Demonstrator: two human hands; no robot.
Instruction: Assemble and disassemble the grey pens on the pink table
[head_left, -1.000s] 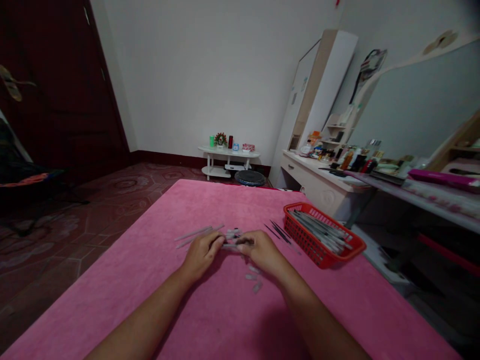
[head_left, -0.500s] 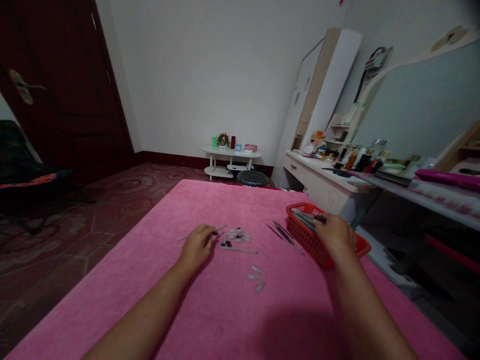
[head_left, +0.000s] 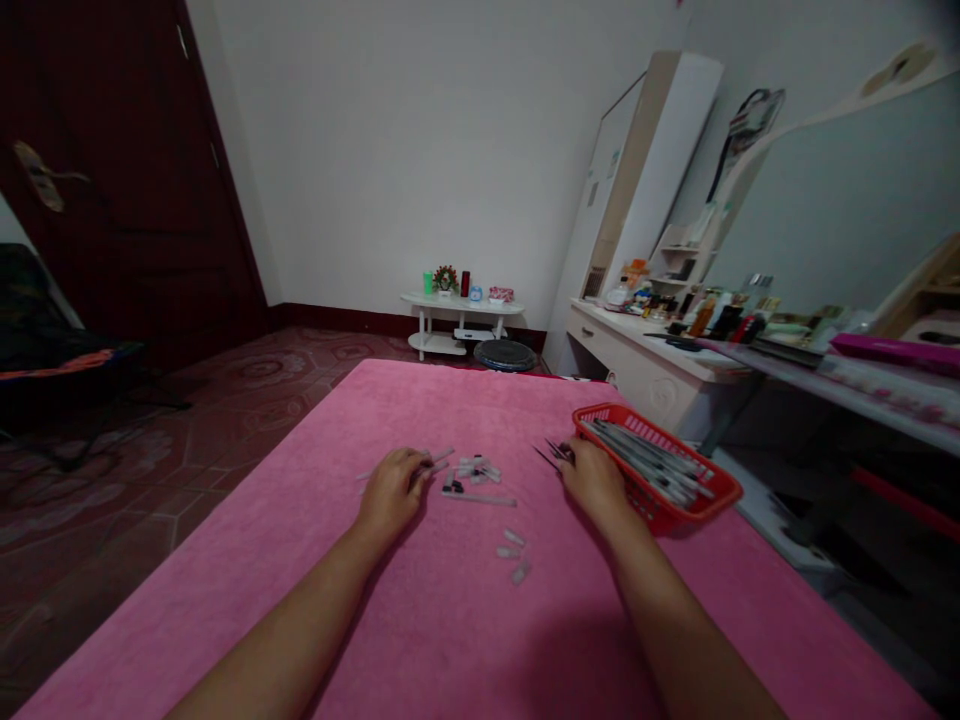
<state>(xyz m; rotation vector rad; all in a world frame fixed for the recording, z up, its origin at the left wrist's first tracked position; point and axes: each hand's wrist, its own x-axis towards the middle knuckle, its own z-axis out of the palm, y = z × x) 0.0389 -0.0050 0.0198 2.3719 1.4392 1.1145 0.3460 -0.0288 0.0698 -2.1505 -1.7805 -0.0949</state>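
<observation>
L hand (head_left: 394, 490) at pale tubes (head_left: 444, 455), R hand (head_left: 596, 480) at dark rods (head_left: 545, 457), well apart, grips unclear from here; pale pcs (head_left: 480, 469) btwn, red basket (head_left: 675, 516) beside R.

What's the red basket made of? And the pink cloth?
The red basket looks like plastic, slightly shiny, with even rows of holes in its sides. The pink cloth seems soft, matte fabric, maybe plush: its surface looks faintly mottled.

Left forearm (head_left: 304, 600) and right forearm (head_left: 664, 600) are both showing bare.
Each is tapering smoothly from a broader lower part; the left hand (head_left: 391, 494) and right hand (head_left: 597, 484) are showing bare too, with rounded backs, while the fingers (head_left: 409, 458) are blurring, seemingly too indistinct for nails to be told.
</observation>
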